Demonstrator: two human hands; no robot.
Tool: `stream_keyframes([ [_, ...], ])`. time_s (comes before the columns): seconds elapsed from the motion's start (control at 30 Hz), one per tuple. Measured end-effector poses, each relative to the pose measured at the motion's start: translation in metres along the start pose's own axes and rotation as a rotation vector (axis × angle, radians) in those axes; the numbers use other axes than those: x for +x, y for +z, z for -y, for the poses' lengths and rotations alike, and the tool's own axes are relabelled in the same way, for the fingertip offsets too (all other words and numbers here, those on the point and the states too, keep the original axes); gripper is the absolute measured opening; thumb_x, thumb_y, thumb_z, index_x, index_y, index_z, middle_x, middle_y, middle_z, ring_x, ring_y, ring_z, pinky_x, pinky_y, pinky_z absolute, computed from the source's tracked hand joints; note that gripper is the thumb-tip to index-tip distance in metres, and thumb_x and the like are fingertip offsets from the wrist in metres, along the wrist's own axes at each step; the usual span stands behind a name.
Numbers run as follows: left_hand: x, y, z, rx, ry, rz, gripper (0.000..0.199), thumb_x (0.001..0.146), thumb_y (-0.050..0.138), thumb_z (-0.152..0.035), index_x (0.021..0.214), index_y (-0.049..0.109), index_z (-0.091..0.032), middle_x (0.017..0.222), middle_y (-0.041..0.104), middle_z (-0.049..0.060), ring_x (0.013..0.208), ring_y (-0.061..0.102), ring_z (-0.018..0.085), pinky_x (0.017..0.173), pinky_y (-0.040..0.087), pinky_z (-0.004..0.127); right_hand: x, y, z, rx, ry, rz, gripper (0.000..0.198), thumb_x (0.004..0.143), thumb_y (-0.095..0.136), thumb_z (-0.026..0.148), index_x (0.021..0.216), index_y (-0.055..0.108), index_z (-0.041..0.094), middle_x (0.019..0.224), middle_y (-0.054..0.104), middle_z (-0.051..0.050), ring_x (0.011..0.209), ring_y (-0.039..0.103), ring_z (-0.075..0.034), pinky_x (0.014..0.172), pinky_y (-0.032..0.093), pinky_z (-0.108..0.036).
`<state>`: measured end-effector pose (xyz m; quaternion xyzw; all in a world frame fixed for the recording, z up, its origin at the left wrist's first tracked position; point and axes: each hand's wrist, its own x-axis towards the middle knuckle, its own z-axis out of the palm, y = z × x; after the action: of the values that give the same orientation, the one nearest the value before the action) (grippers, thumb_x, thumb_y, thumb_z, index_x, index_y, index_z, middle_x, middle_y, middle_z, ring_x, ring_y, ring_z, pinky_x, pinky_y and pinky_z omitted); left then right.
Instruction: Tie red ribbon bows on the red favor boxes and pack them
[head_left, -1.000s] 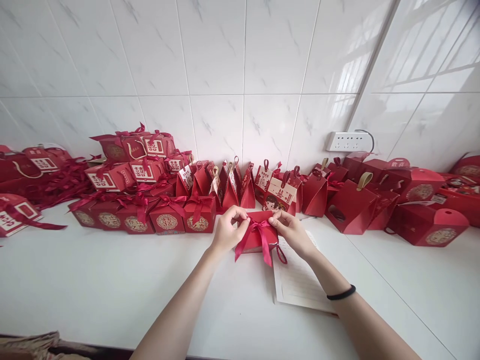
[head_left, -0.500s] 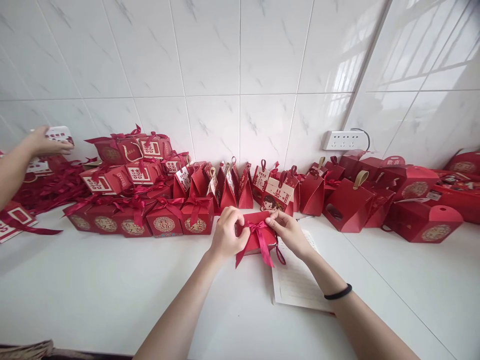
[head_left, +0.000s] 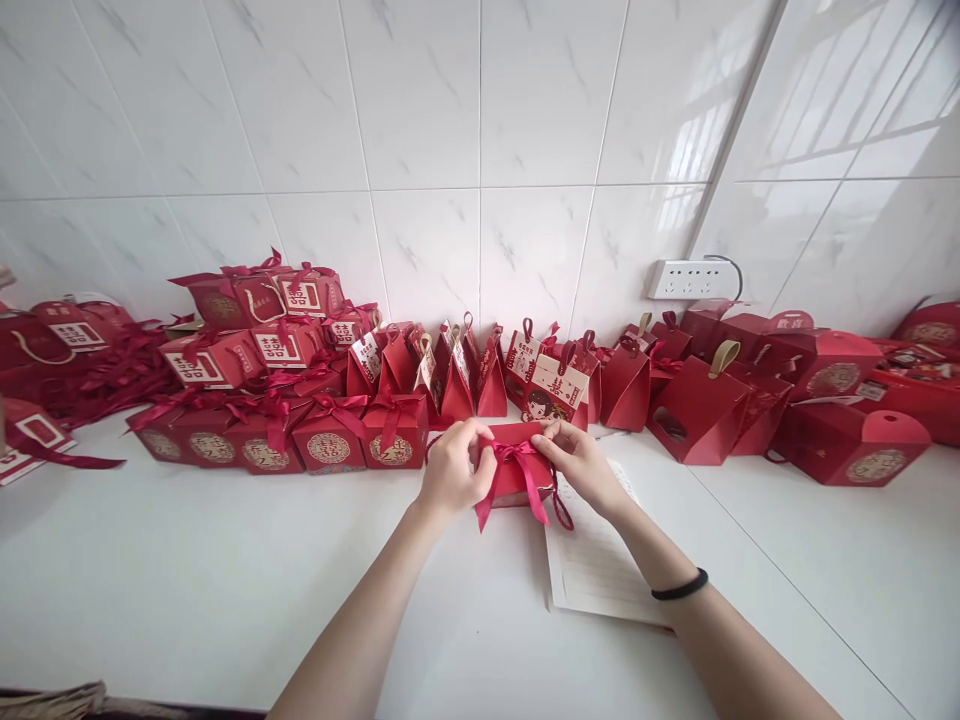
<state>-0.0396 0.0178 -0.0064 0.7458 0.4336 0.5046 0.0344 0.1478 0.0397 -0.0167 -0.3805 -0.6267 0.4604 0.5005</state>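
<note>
A small red gift box [head_left: 511,435] rests on the white table in front of me, with a crimson ribbon [head_left: 534,490] tied in a bow across its top. Two ribbon tails hang down its near side, and a twisted red cord loop [head_left: 562,510] dangles at the right. My left hand [head_left: 456,468] is closed at the left of the bow, thumb and fingers pinching the ribbon. On the other side, my right hand [head_left: 579,458] pinches the ribbon near the box's upper right edge. The fingers partly hide both ends of the bow.
Stacked red boxes with bows [head_left: 277,400] stand at left, beside a heap of ribbons [head_left: 112,375]. Triangular handled boxes [head_left: 491,375] line the tiled wall. More red boxes [head_left: 847,445] sit right, below a power strip [head_left: 690,279]. A lined notebook [head_left: 596,560] lies under my right forearm.
At the far left, another person's arm holding a white-faced printed item has withdrawn almost out of view. My hands stay at the bow, with only a slight shift of the ribbon tails.
</note>
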Motion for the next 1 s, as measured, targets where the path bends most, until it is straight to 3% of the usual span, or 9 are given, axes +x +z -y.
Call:
stream_keyframes([
  [0.13, 0.003, 0.0, -0.002, -0.245, -0.137, 0.049, 0.012, 0.08, 0.046, -0.031, 0.084, 0.05, -0.02, 0.072, 0.054, 0.0, 0.068, 0.053, 0.014, 0.065, 0.043, 0.026, 0.001, -0.001, -0.002, -0.025, -0.008, -0.012, 0.046, 0.071, 0.066, 0.06, 0.072, 0.045, 0.019, 0.073, 0.055, 0.0, 0.066, 0.05, -0.014, 0.056, 0.039, -0.023],
  [0.27, 0.003, 0.007, -0.001, -0.273, -0.315, -0.022, 0.011, 0.081, 0.048, -0.03, 0.078, 0.048, -0.02, 0.073, 0.056, 0.0, 0.068, 0.055, 0.013, 0.065, 0.043, 0.025, 0.001, 0.0, -0.002, -0.036, -0.008, -0.043, 0.047, 0.07, 0.066, 0.061, 0.072, 0.047, 0.018, 0.072, 0.056, -0.001, 0.065, 0.051, -0.013, 0.054, 0.038, -0.022],
  [0.43, 0.0, 0.015, 0.0, -0.316, -0.27, -0.078, 0.005, 0.078, 0.049, -0.023, 0.081, 0.049, -0.02, 0.077, 0.058, 0.001, 0.069, 0.055, 0.013, 0.067, 0.045, 0.025, 0.0, 0.003, 0.003, 0.012, 0.038, -0.109, 0.052, 0.063, 0.069, 0.064, 0.069, 0.046, 0.018, 0.063, 0.053, 0.002, 0.056, 0.047, -0.011, 0.048, 0.032, -0.02],
  [0.57, -0.001, 0.018, -0.001, -0.413, -0.325, -0.14, 0.005, 0.078, 0.049, -0.022, 0.083, 0.05, -0.02, 0.078, 0.057, 0.001, 0.072, 0.057, 0.013, 0.065, 0.045, 0.024, -0.001, 0.003, 0.008, 0.045, 0.065, -0.131, 0.053, 0.059, 0.071, 0.064, 0.068, 0.045, 0.019, 0.061, 0.053, 0.003, 0.055, 0.047, -0.011, 0.047, 0.032, -0.02],
  [1.0, -0.003, 0.02, -0.001, -0.456, -0.367, -0.154, 0.004, 0.077, 0.049, -0.019, 0.08, 0.051, -0.019, 0.072, 0.056, 0.0, 0.067, 0.054, 0.013, 0.064, 0.043, 0.024, -0.003, 0.002, 0.006, -0.018, 0.046, -0.125, 0.052, 0.062, 0.07, 0.064, 0.068, 0.047, 0.018, 0.069, 0.056, 0.0, 0.06, 0.051, -0.012, 0.051, 0.038, -0.021],
])
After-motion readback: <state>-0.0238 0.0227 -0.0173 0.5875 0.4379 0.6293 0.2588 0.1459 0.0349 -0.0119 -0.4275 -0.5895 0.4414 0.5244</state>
